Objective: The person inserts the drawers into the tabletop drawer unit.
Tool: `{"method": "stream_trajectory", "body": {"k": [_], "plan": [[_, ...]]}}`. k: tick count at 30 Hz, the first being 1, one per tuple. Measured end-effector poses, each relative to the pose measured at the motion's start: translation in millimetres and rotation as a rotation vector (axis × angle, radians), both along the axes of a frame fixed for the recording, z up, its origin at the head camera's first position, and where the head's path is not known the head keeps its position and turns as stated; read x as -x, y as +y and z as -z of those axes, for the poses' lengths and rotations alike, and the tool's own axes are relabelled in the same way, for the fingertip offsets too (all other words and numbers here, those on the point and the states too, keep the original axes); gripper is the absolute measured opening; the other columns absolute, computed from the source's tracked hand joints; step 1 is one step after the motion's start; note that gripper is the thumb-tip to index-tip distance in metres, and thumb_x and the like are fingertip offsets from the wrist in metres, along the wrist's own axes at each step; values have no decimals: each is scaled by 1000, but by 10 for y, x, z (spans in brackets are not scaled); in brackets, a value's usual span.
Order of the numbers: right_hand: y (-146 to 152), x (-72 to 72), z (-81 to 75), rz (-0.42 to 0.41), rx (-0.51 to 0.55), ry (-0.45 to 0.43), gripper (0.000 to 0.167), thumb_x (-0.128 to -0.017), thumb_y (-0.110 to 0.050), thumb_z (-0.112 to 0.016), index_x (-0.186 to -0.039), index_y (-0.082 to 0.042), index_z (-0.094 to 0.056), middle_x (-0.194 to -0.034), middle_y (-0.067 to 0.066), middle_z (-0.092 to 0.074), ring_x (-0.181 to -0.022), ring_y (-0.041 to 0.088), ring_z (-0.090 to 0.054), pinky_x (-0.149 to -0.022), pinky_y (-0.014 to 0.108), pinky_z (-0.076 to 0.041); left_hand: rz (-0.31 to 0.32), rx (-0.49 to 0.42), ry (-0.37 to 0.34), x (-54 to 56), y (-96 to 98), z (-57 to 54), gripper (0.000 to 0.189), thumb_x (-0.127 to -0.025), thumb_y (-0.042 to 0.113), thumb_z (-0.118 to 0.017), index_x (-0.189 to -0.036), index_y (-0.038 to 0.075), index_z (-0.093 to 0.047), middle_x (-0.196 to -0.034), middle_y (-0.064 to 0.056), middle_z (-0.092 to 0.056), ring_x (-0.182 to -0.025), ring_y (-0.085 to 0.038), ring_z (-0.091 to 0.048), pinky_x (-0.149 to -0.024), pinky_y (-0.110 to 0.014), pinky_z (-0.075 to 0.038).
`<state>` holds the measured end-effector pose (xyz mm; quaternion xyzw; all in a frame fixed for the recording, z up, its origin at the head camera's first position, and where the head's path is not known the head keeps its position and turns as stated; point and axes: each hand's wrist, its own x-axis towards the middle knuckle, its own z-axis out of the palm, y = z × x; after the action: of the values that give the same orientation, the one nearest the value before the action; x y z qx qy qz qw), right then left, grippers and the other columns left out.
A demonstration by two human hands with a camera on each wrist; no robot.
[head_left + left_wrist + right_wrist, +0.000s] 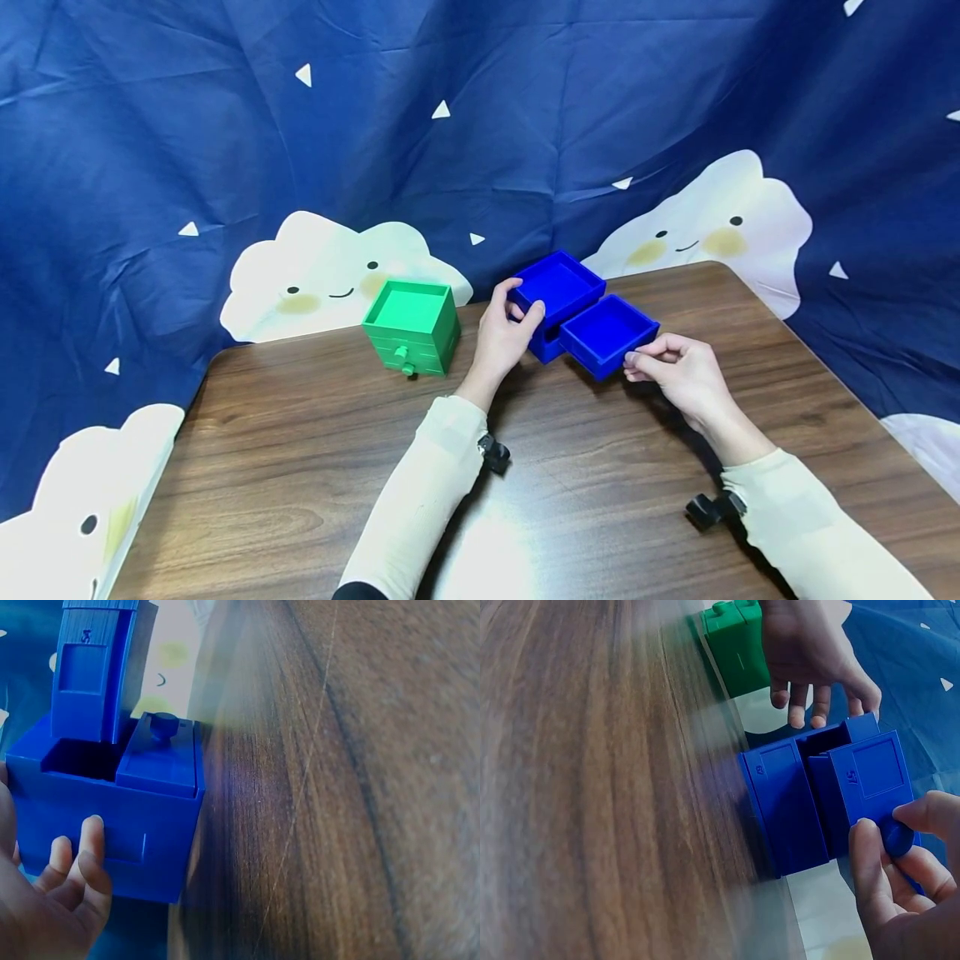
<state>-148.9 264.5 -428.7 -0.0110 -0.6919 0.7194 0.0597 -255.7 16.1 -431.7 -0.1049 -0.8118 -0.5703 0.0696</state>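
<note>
A small blue drawer cabinet [576,308] with a tray-like top stands near the table's back edge. Its upper drawer [583,358] is pulled far out toward the right, showing a bare inside. My left hand [504,335] grips the cabinet by its left side, thumb at the top's front edge; in the left wrist view several fingertips touch the side wall. With thumb and fingers, my right hand [686,373] pinches the round knob [898,837] on the upper drawer's front. Below, the lower drawer [159,763] sits closed in the cabinet.
A green drawer cabinet [414,348] with two small knobs stands to the left, both drawers closed. The wooden table [285,467] ends at the back against a dark blue cloth [510,125] printed with clouds and triangles.
</note>
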Motion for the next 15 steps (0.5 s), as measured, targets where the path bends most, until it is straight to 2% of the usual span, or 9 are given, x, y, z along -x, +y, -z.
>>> {"method": "stream_trajectory", "body": {"k": [15], "plan": [[-109,2,10,-8,36,-9,17,-94,13,-72,-85,-1,-71,-76,1,-79,-70,13,-79,-69,29,-66,-4,7,9,4,-3,9,54,-99,35,-72,-149,22,-57,-94,-11,-62,-83,-23,-59,-74,-25,-45]]}}
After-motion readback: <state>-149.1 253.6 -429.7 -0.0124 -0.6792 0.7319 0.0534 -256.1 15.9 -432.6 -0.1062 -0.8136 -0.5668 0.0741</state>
